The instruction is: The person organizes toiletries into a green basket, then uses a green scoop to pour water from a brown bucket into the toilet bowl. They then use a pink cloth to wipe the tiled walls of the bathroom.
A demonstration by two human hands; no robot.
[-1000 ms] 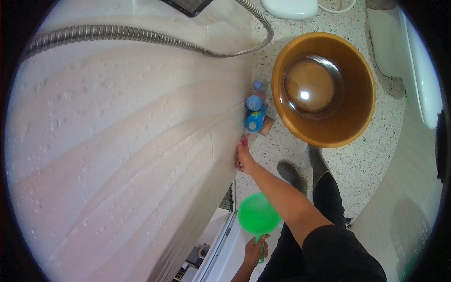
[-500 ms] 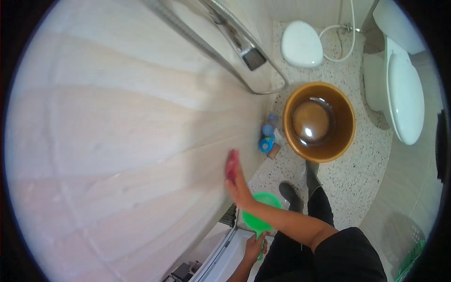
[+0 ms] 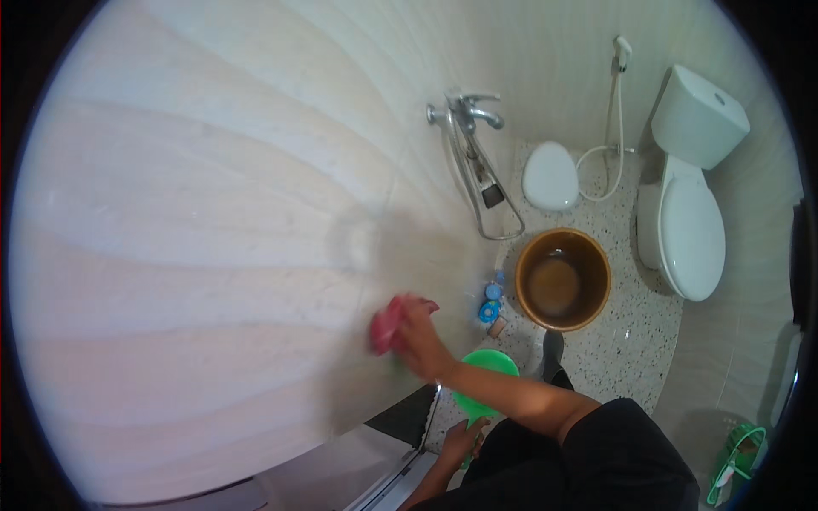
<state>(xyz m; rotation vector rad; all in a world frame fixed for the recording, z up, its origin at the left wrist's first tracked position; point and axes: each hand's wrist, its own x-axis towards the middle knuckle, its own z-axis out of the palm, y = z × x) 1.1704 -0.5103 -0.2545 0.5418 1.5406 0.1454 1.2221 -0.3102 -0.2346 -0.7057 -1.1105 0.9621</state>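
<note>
My right hand [image 3: 423,345] is closed on a crumpled red cloth [image 3: 388,325] and presses it to the pale, wavy-patterned wall [image 3: 247,230] on the left. Below that arm, my left hand [image 3: 463,441] grips the handle of a green plastic water dipper [image 3: 492,366]. Its round bowl is partly covered by my right forearm, and I cannot tell whether there is water inside.
A brown bucket [image 3: 602,277] holding some water stands on the speckled floor [image 3: 626,341]. Several small bottles [image 3: 492,293] line the wall's foot. A tap with hose [image 3: 477,111] juts out above. Beyond are a white stool [image 3: 550,177], a toilet [image 3: 694,230] and a green basket [image 3: 740,456].
My right hand has moved left along the wall with the red cloth. The view has shifted, bringing the tap, toilet tank and dark doorway mat into sight. My left hand keeps hold of the dipper.
</note>
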